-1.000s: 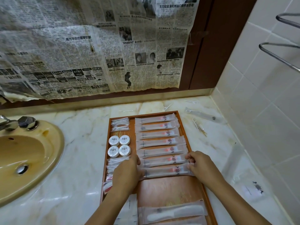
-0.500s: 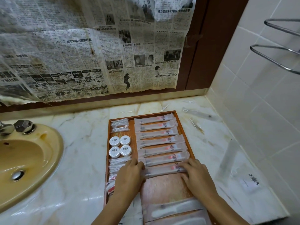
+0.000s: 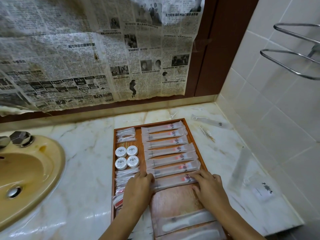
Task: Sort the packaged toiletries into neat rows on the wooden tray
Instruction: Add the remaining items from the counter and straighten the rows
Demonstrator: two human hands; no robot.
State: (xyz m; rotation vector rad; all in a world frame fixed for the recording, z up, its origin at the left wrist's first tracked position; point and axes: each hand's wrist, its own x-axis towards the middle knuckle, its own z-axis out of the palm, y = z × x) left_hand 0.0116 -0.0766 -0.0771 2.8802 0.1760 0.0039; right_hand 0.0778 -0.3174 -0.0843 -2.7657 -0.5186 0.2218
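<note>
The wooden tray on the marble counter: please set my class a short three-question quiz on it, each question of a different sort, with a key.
1. How many small round white containers sit in the brown wooden tray?
2. True or false: both hands rest on the same long frosted plastic packet, the nearest in its row.
3. Which lies outside the tray, on the white marble counter? A) the round containers B) a long frosted packet by the tiled wall C) the yellow sink

Key: 1: four. 2: true; the left hand is at its left end, the right hand at its right end. 3: B.
</note>
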